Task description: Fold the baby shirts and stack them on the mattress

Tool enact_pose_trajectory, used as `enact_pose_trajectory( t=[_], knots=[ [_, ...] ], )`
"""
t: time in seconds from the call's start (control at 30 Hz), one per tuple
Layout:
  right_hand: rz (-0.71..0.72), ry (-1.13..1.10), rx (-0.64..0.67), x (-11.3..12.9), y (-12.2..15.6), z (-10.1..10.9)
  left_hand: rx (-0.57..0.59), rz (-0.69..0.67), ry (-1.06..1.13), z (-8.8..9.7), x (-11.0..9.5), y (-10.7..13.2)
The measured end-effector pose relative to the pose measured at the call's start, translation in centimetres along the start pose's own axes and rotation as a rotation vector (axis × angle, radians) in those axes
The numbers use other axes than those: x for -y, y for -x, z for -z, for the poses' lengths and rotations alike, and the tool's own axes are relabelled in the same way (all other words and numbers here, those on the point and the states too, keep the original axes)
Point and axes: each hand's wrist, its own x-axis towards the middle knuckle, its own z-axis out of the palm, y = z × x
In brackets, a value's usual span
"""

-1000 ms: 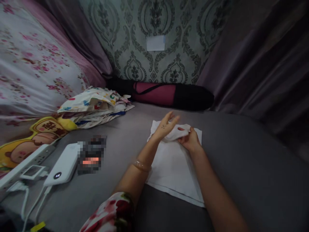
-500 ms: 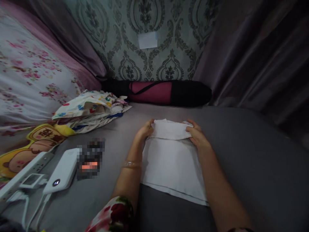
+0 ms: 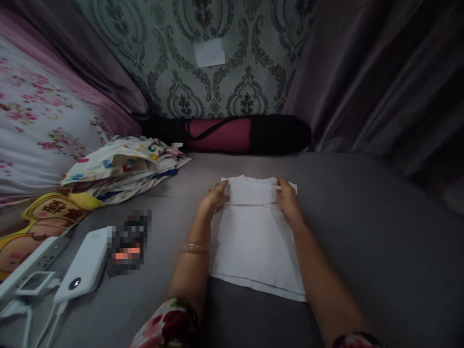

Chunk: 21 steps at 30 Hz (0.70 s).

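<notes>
A white shirt [image 3: 253, 246] lies on the grey bed sheet, its hem towards me and its far part doubled over into a flat band. A shallow neckline-like curve shows along the far edge. My left hand [image 3: 216, 195] holds the left end of the folded band between thumb and fingers. At the band's right end, my right hand [image 3: 289, 199] grips the cloth the same way, thumb on top. A bit of white fabric sticks out beyond the right hand. The undersides of the fingers are partly hidden.
To the left lie a white power bank [image 3: 85, 266], a power strip [image 3: 36, 263] with cables, a blurred-out dark object [image 3: 128, 244], a yellow cartoon cushion [image 3: 47, 217] and heaped patterned clothes [image 3: 126, 162]. A black and dark-pink long bag [image 3: 224, 135] rests against the wall.
The folded band has been lowered and lies flatter and straighter on the shirt. Both hands stay at its ends. The view has shifted slightly to the right.
</notes>
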Motion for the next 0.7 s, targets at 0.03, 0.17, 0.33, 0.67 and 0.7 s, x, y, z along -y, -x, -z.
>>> enact_pose_trajectory(
  t=[0.03,0.17,0.33,0.67,0.7],
  knots=[
    [0.004,0.038,-0.001,0.1,0.2,0.0,0.015,0.026,0.000,0.2,-0.3,0.2],
    [-0.019,0.139,-0.024,0.5,0.6,0.3,0.068,0.092,0.004,1.0,-1.5,0.9],
    [0.015,0.276,-0.049,2.0,1.1,0.1,0.026,0.088,-0.001,1.3,-3.6,1.4],
    [0.358,0.361,0.327,6.2,3.6,-3.5,-0.031,-0.158,-0.164,-3.2,-7.6,1.1],
    [0.360,0.369,0.345,6.2,3.7,-3.6,-0.026,-0.161,-0.175,-3.5,-7.5,1.1]
  ],
)
